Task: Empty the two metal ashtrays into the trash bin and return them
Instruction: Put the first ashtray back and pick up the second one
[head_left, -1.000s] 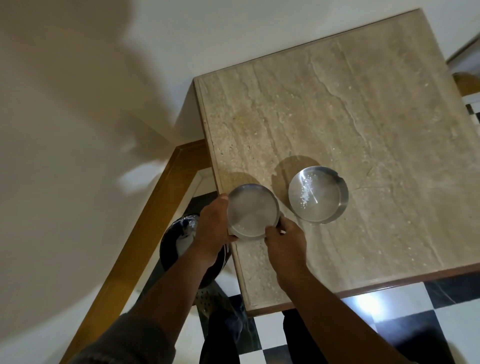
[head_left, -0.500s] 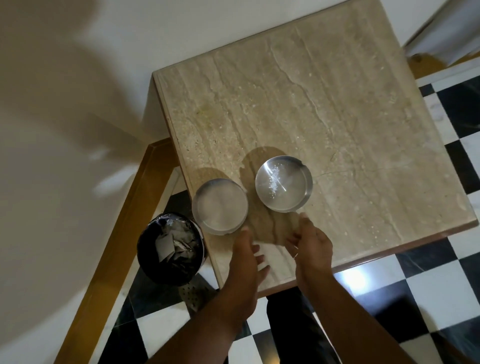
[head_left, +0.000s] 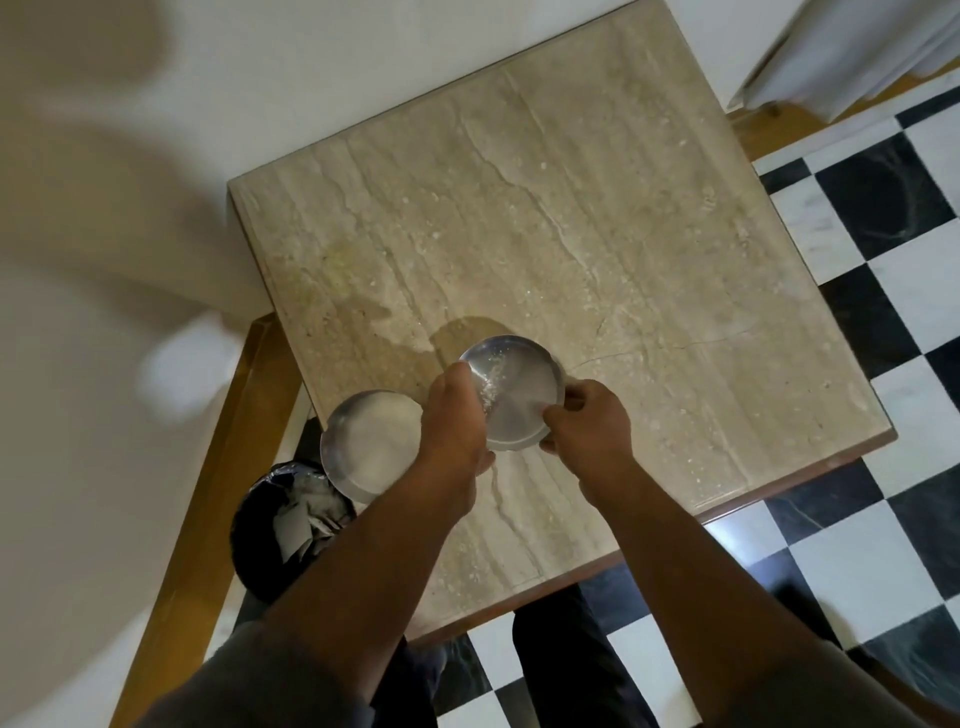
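Two round metal ashtrays sit on a beige marble table (head_left: 597, 218). The left ashtray (head_left: 370, 441) rests at the table's left edge, slightly overhanging it, and looks free of debris. The right ashtray (head_left: 517, 400) holds pale ash specks. My left hand (head_left: 456, 421) grips its left rim and my right hand (head_left: 589, 418) grips its right rim. A black-lined trash bin (head_left: 283, 525) with crumpled paper stands on the floor below the table's left edge, partly hidden by my left forearm.
A white wall with a wooden skirting board (head_left: 208, 509) runs along the left. Black-and-white checkered floor tiles (head_left: 883, 291) lie right of and below the table. White fabric (head_left: 852, 47) hangs at the top right. My legs stand at the table's near edge.
Both hands let go of the left ashtray on the table, drew back, then reached forward and took hold of the right ashtray by its rim.
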